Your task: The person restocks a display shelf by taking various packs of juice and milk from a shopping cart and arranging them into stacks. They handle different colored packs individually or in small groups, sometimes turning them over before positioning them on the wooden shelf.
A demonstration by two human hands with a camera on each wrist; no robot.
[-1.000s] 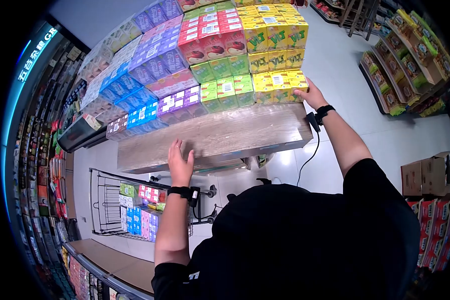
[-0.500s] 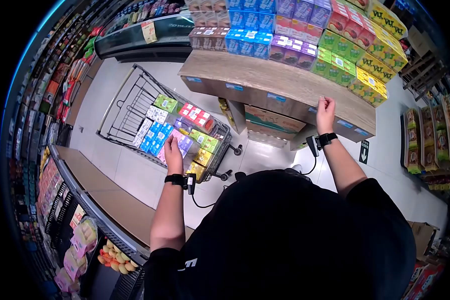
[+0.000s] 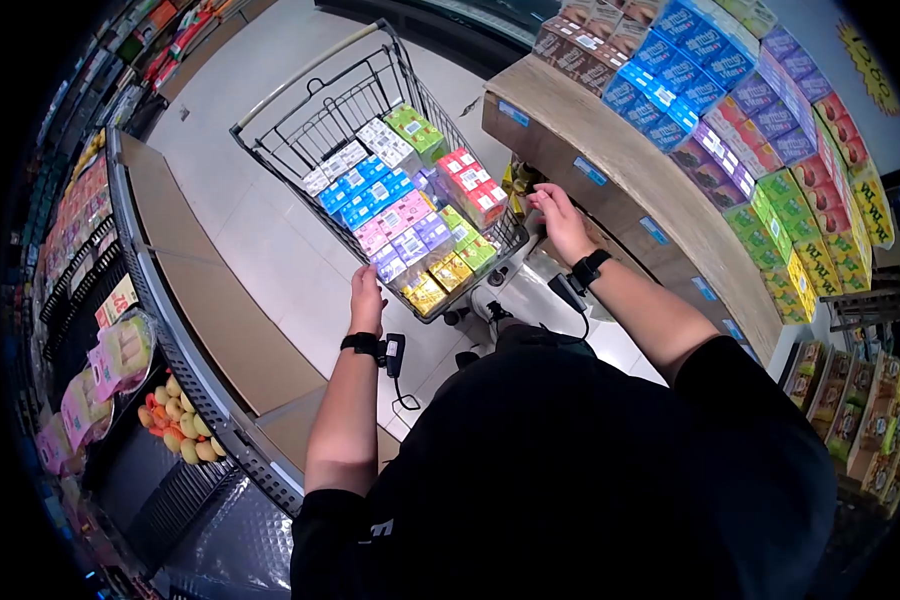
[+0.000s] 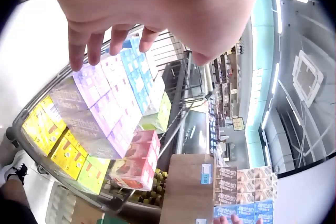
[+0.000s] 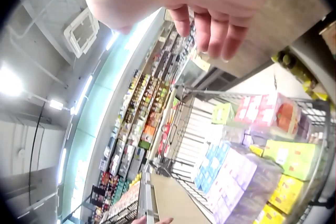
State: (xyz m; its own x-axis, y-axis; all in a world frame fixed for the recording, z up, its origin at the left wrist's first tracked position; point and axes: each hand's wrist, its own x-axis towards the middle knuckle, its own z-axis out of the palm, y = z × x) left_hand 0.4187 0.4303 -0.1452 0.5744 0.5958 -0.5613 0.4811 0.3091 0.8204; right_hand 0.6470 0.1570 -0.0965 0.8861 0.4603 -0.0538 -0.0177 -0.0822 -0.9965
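Note:
A wire shopping cart (image 3: 315, 92) stands in front of the body, loaded with drink-box packs: blue packs (image 3: 365, 190), a red pack (image 3: 472, 185), yellow packs (image 3: 425, 292) and purple packs (image 3: 410, 245). My left hand (image 3: 367, 302) is at the cart's near left edge, fingers relaxed and holding nothing; whether it touches the rim I cannot tell. In the left wrist view the left hand (image 4: 152, 8) hangs above the packs. My right hand (image 3: 564, 225), empty with loosely bent fingers, is between the cart and the wooden display. The right wrist view shows the right hand (image 5: 194, 3) above the cart.
A wooden display ledge (image 3: 620, 170) carries stacked drink packs at the right. On the left runs a shelf edge (image 3: 185, 350) with fruit (image 3: 182, 420) behind it. Snack racks (image 3: 850, 400) stand at the far right, and a shoe (image 3: 490, 305) shows beside the cart.
The head view has swung from the stacked display to the cart. My right hand has left the yellow packs on the display and come nearer the cart; my left hand is now at the cart's edge.

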